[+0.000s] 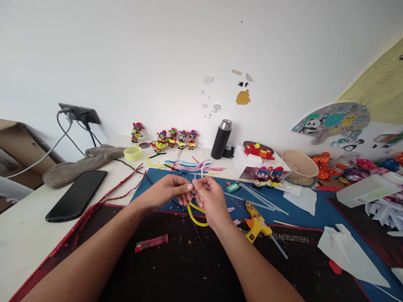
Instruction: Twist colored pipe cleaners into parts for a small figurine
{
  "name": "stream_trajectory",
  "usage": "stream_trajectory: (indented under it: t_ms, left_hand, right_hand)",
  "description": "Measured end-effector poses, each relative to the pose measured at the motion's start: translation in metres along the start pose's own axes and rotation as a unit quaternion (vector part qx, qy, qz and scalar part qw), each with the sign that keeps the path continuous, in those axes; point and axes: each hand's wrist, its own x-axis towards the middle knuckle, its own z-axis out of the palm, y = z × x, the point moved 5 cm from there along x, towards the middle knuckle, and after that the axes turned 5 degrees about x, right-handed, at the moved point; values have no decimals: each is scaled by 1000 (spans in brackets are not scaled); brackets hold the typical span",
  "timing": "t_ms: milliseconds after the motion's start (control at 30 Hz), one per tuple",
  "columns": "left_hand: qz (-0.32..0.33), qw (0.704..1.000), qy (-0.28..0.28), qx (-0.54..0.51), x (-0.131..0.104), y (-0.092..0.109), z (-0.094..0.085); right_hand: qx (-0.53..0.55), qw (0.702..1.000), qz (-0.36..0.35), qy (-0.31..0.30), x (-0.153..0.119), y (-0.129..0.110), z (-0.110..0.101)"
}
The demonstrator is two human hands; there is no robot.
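Observation:
My left hand [174,189] and my right hand [212,200] meet above the blue mat, their thumbs and forefingers pinched together at one spot. A yellow pipe cleaner [198,222] curves in a loop below the fingertips, partly behind my right hand. From between the hands a pale lilac pipe cleaner [202,168] sticks up and bends over. My fingers cover the point where the pieces meet. Loose coloured pipe cleaners [185,167] lie beyond my hands. A yellow hot glue gun [257,222] rests to the right of my right wrist.
A red lighter [151,243] lies on the black mat [176,277]. Glue sticks [258,197] are scattered at right. Behind stand a black thermos [221,140] and several small figures [171,138]. A phone [77,195] and driftwood [83,165] occupy the left.

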Motion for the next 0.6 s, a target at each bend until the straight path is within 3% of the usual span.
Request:
stream_trajectory:
  t_ms: [367,600]
  left_hand:
    - [22,995,46,87,-2,5,10]
    - [43,987,66,142,-5,8,6]
  right_hand:
    - [5,1000,14,-14,0,0,2]
    - [15,999,40,-33,-3,-1,6]
